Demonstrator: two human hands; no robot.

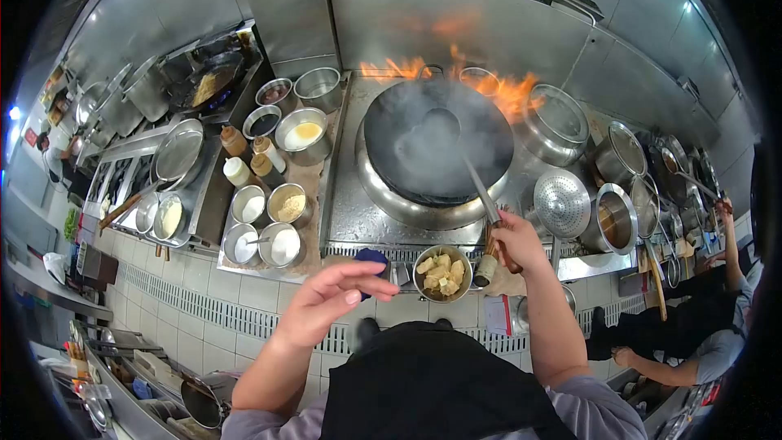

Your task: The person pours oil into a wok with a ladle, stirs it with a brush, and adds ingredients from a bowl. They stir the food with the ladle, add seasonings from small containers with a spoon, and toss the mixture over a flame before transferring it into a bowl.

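My right hand [518,243] is closed round the handle of a ladle [482,182], which reaches into the wok [399,167]. The ladle's bowl is dim behind smoke or steam inside the dark wok. My left hand [334,297] hangs in the air with its fingers stretched out and nothing in it. Beyond its fingers lies a dark blue cloth [371,261] at the stove's front edge. Between my hands stands a metal bowl [417,279] with pale yellowish chunks [442,275] in it.
Orange flames [521,94] rise behind the wok. To the left stand seasoning pots [281,244] and squeeze bottles [262,165]. On the right are a perforated skimmer [562,202] and several pots [609,220]. Another person [692,318] works at the far right.
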